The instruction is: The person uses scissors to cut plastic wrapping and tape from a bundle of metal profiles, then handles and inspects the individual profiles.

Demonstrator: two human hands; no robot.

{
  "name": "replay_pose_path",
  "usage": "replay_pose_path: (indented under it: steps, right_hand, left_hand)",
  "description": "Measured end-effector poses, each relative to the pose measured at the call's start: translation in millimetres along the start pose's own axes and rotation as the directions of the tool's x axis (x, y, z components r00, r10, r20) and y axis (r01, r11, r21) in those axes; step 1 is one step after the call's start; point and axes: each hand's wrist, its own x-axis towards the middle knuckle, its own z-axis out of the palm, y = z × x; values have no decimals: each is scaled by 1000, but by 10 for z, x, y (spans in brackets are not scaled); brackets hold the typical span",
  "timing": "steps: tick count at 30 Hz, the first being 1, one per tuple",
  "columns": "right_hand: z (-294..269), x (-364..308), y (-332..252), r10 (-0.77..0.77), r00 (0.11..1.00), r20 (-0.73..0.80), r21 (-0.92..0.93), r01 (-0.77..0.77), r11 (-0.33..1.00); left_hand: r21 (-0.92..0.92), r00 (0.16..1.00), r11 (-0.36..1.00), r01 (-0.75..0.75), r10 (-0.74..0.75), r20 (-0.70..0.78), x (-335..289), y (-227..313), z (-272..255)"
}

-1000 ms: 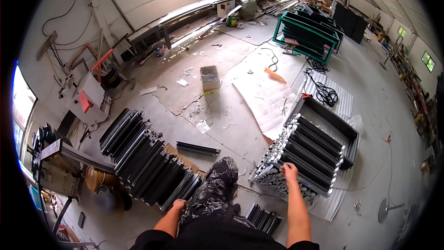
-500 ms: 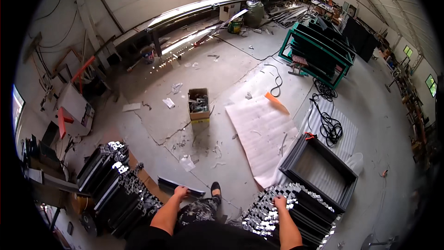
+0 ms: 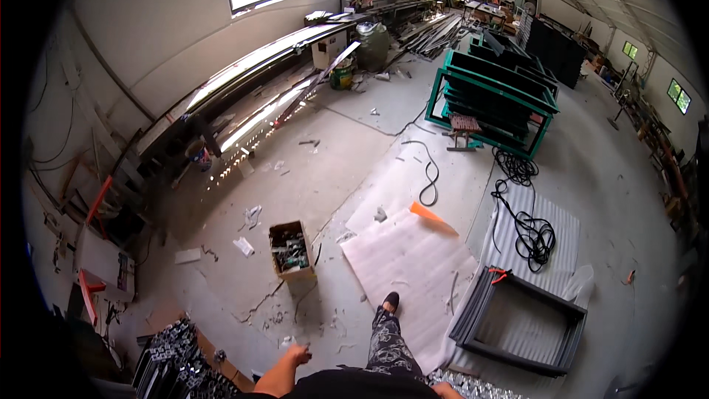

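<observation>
My left hand hangs low in front of me with its fingers curled in. Whether anything small is pinched there I cannot make out. It is apart from the stack of dark metal profiles at the lower left. Of my right arm only a patch of skin shows at the bottom edge, and its fingers are out of the picture. Beside that arm, silvery profile ends peek in at the lower edge. An open cardboard box full of small hardware stands on the floor ahead of my left hand.
White foam sheeting lies under my front foot. Right of it are stacked dark rectangular frames with red-handled pliers on a corner. A black cable coils beyond. Green frames stand farther off; a workbench lines the left wall.
I have stepped forward onto the foam sheet. My right hand has left the profile stack and dropped toward the bottom edge. The dark profile in my left hand no longer shows.
</observation>
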Motion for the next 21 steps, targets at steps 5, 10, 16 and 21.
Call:
replay_pose_path:
  steps: [5, 10, 16, 21]
  right_hand:
    - [-2078, 539, 444, 613, 683, 398, 866, -501, -4]
    - [-4798, 1853, 1104, 681, 652, -333, 693, -321, 646]
    - [-8156, 2440, -361, 409, 742, -531, 814, 314, 489]
    - [-8464, 3197, -174, 434, 841, -324, 867, 80, 492]
  left_hand:
    - [-438, 887, 834, 334, -436, -154, -372, 878, -536]
    - [-627, 895, 778, -51, -244, -375, -162, 2317, -907]
    - [-663, 916, 716, 221, -386, -111, 848, 3042, -789]
    - [-425, 888, 815, 395, -457, -52, 1839, 4520, -856]
